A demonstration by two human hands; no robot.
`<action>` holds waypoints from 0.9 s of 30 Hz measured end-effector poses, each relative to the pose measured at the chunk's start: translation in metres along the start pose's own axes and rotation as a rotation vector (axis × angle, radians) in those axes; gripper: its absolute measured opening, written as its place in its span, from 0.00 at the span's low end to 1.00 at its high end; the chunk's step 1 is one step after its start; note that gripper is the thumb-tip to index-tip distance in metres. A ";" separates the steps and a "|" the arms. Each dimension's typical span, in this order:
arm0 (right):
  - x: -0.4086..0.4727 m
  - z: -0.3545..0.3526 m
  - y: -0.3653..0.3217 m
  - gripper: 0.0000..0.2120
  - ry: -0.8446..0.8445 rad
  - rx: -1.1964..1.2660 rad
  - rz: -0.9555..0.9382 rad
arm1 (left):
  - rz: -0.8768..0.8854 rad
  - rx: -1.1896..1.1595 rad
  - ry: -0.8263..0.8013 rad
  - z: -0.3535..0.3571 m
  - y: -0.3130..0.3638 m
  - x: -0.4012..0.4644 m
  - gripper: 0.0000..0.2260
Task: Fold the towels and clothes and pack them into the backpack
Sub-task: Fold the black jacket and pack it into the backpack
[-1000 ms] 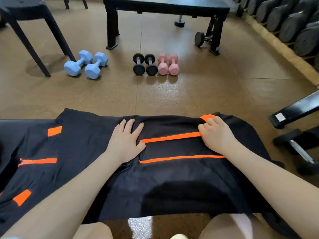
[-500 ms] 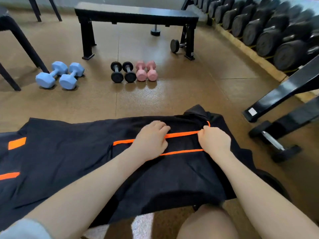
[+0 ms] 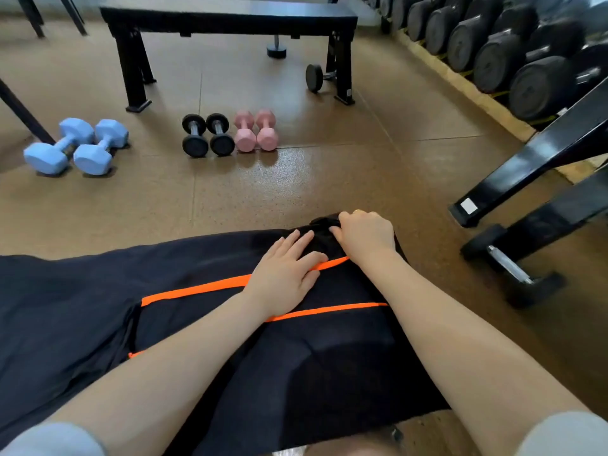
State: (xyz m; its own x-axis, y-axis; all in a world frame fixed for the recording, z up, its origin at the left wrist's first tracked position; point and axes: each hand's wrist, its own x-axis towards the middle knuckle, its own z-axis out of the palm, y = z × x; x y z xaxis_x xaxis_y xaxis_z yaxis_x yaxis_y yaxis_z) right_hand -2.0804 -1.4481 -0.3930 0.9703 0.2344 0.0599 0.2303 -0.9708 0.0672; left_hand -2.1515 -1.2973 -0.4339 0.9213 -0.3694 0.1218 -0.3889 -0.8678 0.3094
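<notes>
A black garment with orange stripes (image 3: 204, 327) lies spread across the bench in front of me. My left hand (image 3: 286, 274) rests flat on it, fingers straight, over the upper orange stripe. My right hand (image 3: 365, 236) grips a bunched fold of the black cloth at the garment's far right corner, fingers curled. No backpack or towel is in view.
On the brown floor lie blue dumbbells (image 3: 75, 146), small black dumbbells (image 3: 207, 134) and pink dumbbells (image 3: 256, 130). A black bench (image 3: 227, 18) stands at the back. A dumbbell rack (image 3: 513, 51) and a black frame (image 3: 533, 159) fill the right side.
My right hand moved up from the orange stripe to the far corner and bunched the cloth there. My left hand opened flat and shifted right beside it.
</notes>
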 end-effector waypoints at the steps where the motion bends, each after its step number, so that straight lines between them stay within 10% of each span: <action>1: 0.003 0.002 0.000 0.14 -0.006 0.008 0.005 | -0.007 0.005 0.004 0.000 0.001 0.000 0.28; 5: 0.011 0.002 0.012 0.11 0.042 0.399 0.307 | -0.031 0.002 -0.011 0.000 0.001 0.001 0.30; 11: 0.000 -0.019 0.047 0.05 0.052 1.798 1.136 | -0.040 0.020 -0.048 -0.001 0.002 0.001 0.32; 18: -0.043 -0.008 0.060 0.08 0.164 1.368 0.858 | -0.020 -0.085 0.031 -0.007 0.001 -0.001 0.23; 22: -0.075 0.007 0.071 0.09 -0.093 0.979 0.669 | 0.047 -0.048 0.283 -0.016 0.007 0.015 0.22; 27: -0.076 0.002 0.081 0.12 -0.192 0.964 0.661 | -0.066 -0.070 0.022 -0.016 0.027 0.060 0.16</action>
State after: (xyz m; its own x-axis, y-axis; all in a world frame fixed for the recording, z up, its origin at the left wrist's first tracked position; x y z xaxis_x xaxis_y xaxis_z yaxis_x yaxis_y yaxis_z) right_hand -2.1353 -1.5445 -0.3941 0.8984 -0.2591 -0.3545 -0.4389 -0.5579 -0.7044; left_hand -2.1064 -1.3379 -0.4035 0.9453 -0.3035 0.1197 -0.3260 -0.8645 0.3825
